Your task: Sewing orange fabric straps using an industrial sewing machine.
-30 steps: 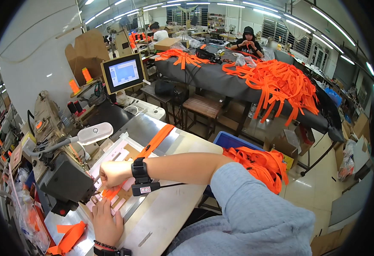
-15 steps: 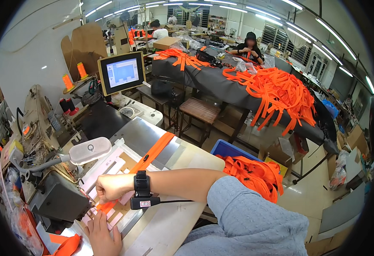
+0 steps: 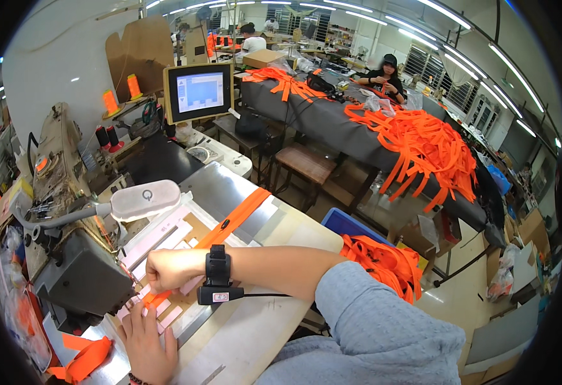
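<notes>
My right hand [image 3: 165, 268] is curled at the sewing machine's grey head [image 3: 83, 279], with whatever its fingertips grip hidden. Its arm crosses the metal and cream work surface [image 3: 258, 321]. Below it, my left hand [image 3: 147, 341] lies with fingers spread and outstretched, fingertips touching an orange strap [image 3: 156, 299] on the pink-and-tan slotted template [image 3: 168, 321]. The strap continues up-right under my right wrist, with a black fitting [image 3: 224, 224] on it. Another orange strap piece [image 3: 88, 356] lies at the lower left, beside my left hand.
A lamp [image 3: 145, 200] overhangs the template; a screen [image 3: 199, 95] stands behind. A blue bin [image 3: 335, 224] of orange straps [image 3: 383, 273] is right of my table. Beyond, a dark long table [image 3: 274, 112] carries piled straps, with a stool [image 3: 303, 163] before it and a co-worker [image 3: 386, 80] behind.
My left hand has edged up and left toward the strap. My right hand stays curled in nearly the same place. The co-worker's hands have lowered slightly, and the camera view has shifted a little.
</notes>
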Demonstrator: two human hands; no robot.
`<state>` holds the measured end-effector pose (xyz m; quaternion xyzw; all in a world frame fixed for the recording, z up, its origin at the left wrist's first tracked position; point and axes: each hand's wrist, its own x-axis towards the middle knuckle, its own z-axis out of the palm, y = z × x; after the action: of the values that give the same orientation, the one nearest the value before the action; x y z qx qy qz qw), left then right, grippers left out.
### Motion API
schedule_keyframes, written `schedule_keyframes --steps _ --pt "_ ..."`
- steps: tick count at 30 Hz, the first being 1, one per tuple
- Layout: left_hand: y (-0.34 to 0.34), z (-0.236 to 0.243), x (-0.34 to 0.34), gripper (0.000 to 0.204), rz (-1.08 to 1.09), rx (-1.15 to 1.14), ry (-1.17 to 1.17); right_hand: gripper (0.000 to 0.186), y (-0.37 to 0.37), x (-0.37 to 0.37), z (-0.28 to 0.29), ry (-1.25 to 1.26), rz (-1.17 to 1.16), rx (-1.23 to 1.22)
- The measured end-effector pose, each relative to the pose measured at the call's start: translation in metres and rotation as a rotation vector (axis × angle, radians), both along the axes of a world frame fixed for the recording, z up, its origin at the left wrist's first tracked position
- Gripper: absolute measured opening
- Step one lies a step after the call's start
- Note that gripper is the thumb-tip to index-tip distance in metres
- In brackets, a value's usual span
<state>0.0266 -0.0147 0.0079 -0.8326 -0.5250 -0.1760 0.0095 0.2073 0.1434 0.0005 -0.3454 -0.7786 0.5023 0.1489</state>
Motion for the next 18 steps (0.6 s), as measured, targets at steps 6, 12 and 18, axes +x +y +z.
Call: schedule_keyframes --steps 6,12,18 --pt "-0.001 -0.002 -0.005 0.051 0.085 -0.077 0.024 0.017 0.004 0.003 0.02 -0.088 0.075 0.086" --pt "0.0 0.002 -0.004 0.049 0.059 -0.015 0.017 0.02 -0.004 0.008 0.046 -0.209 -0.02 -0.141" --pt "-0.002 -0.004 -0.005 0.049 0.065 -0.023 -0.017 0.024 -0.004 -0.003 0.035 -0.181 -0.004 -0.22"
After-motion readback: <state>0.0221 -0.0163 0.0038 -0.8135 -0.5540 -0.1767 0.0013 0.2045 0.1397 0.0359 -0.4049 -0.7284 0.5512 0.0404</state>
